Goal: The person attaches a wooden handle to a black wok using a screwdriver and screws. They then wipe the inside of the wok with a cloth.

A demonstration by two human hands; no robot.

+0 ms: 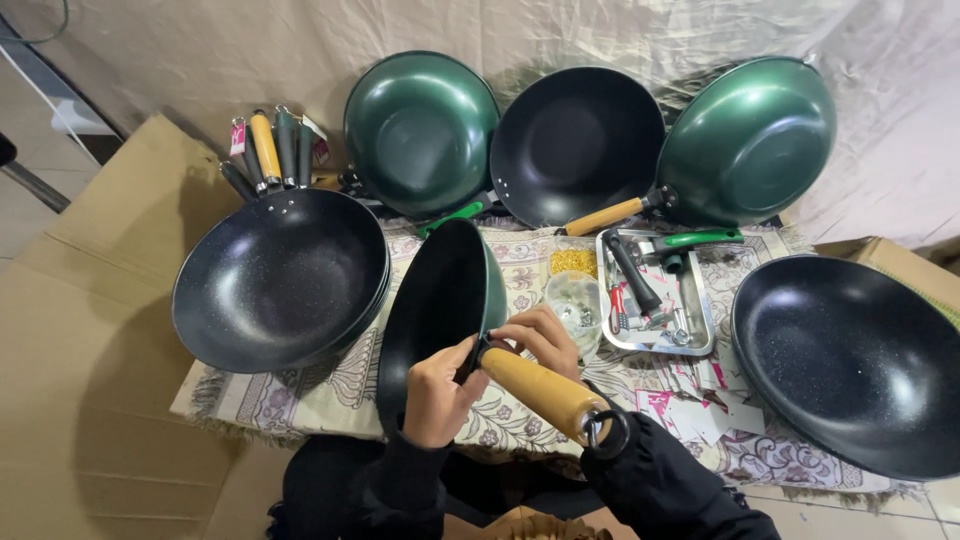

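Hands (437, 392) (540, 337) gripping wok (440, 300) handle (540, 390), table edge near

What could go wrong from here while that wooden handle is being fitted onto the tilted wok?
1. The wok stands on edge, steadied only by the left hand at the handle joint; it could tip onto the clear cup of small parts beside it.
2. The right hand grips where the wooden handle meets the pan; fingers might get pinched.
3. The metal tray of tools sits close, so a swing of the handle might knock it.
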